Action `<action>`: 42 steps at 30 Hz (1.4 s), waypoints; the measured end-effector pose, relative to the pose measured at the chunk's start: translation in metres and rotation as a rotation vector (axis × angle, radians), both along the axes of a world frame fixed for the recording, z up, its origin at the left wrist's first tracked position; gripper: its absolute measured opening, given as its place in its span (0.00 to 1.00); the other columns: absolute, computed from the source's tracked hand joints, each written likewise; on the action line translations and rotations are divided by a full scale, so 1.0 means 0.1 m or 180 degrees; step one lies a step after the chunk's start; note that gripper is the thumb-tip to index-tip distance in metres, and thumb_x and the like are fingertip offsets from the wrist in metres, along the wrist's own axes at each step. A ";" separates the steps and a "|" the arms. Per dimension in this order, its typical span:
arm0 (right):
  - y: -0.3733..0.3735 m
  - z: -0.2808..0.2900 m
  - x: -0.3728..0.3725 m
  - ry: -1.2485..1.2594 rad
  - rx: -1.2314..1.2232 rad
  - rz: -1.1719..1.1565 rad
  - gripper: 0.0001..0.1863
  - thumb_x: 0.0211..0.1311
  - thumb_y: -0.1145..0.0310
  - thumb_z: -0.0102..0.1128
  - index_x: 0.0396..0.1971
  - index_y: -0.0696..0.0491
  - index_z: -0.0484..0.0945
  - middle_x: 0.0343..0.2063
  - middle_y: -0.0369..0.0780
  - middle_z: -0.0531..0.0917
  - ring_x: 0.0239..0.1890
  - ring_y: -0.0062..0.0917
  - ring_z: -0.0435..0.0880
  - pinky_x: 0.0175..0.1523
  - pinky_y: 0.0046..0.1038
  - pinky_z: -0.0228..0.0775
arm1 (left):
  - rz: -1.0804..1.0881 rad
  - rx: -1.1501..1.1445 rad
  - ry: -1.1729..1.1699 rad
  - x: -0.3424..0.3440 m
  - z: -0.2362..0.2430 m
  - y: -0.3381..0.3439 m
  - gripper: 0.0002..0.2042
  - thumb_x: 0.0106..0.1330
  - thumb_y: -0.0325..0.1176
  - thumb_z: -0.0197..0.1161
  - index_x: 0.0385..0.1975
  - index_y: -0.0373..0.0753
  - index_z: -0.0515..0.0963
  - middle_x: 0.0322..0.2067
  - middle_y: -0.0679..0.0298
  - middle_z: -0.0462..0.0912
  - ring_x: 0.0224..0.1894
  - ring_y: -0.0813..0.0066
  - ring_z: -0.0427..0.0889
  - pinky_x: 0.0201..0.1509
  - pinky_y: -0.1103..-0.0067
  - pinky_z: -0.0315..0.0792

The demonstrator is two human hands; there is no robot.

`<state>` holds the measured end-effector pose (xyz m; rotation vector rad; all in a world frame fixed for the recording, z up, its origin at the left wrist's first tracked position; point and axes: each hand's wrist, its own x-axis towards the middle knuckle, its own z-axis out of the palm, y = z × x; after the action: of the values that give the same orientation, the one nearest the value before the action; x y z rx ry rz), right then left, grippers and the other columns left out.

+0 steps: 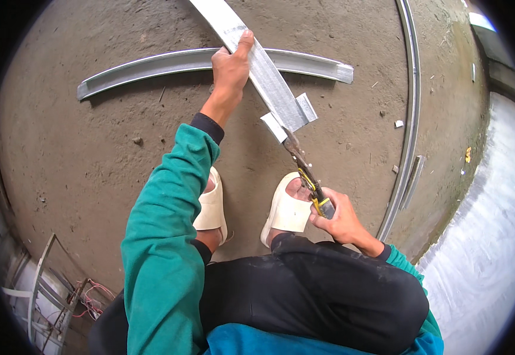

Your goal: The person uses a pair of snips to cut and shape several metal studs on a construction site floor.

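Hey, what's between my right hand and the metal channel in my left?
In the head view, a dark hand tool with yellow and black handles spans that stretch, from your right hand up to the metal channel's near end.

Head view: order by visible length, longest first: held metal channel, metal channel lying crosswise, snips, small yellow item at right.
1. Crosswise metal channel
2. Held metal channel
3. Snips
4. Small yellow item

The held channel runs off the top edge and looks nearer the camera, so true lengths are unsure.
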<state>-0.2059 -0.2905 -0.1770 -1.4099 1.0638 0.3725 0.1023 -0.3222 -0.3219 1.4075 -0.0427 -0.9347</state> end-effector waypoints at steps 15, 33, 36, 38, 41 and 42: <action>-0.05 0.15 -0.02 -0.0111 0.0579 0.0083 0.28 0.42 0.72 0.55 0.50 0.57 0.71 0.38 0.39 0.78 0.40 0.25 0.77 0.50 0.28 0.68 | -0.0068 0.0095 -0.0062 -0.01 0.02 0.01 0.23 0.65 0.49 0.66 0.35 0.29 0.78 0.30 0.64 0.80 0.32 0.81 0.75 0.37 0.81 0.71; -0.24 0.35 -0.15 0.0133 0.0484 0.0449 0.32 0.41 0.75 0.55 0.55 0.57 0.70 0.36 0.40 0.77 0.38 0.26 0.75 0.47 0.26 0.68 | 0.0024 -0.0348 0.0183 0.13 -0.12 0.02 0.24 0.67 0.49 0.65 0.45 0.29 0.76 0.38 0.63 0.81 0.37 0.79 0.79 0.42 0.82 0.74; -0.24 0.38 -0.06 0.0117 0.0576 0.0304 0.27 0.41 0.75 0.53 0.49 0.58 0.71 0.34 0.39 0.76 0.37 0.27 0.76 0.45 0.27 0.69 | -0.0137 -0.0453 0.0340 0.17 -0.08 0.05 0.25 0.67 0.50 0.64 0.46 0.29 0.74 0.38 0.62 0.79 0.37 0.78 0.80 0.41 0.81 0.76; -0.23 0.36 -0.08 0.0179 0.0659 0.0304 0.26 0.41 0.75 0.53 0.48 0.57 0.71 0.33 0.39 0.76 0.36 0.27 0.76 0.44 0.28 0.69 | -0.0134 -0.0467 0.0312 0.15 -0.05 0.05 0.26 0.67 0.51 0.64 0.46 0.29 0.73 0.37 0.62 0.79 0.37 0.78 0.80 0.40 0.81 0.77; -0.20 0.30 -0.14 0.0038 0.0394 0.0484 0.35 0.42 0.75 0.55 0.58 0.59 0.69 0.28 0.41 0.80 0.27 0.27 0.77 0.36 0.28 0.70 | -0.0138 -0.0507 0.0255 0.13 -0.02 0.07 0.26 0.67 0.52 0.63 0.45 0.29 0.72 0.37 0.61 0.79 0.37 0.77 0.81 0.40 0.81 0.78; -0.21 0.32 -0.12 0.0039 0.0383 0.0567 0.35 0.42 0.75 0.55 0.58 0.60 0.68 0.28 0.42 0.79 0.26 0.28 0.77 0.36 0.29 0.70 | -0.0149 -0.0540 0.0232 0.13 -0.01 0.07 0.27 0.67 0.52 0.63 0.45 0.28 0.72 0.37 0.61 0.78 0.37 0.76 0.81 0.41 0.80 0.78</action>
<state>-0.2183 -0.3116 -0.1455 -1.3995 0.9127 0.5657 0.1150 -0.3154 -0.3225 1.2195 -0.0986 -0.9971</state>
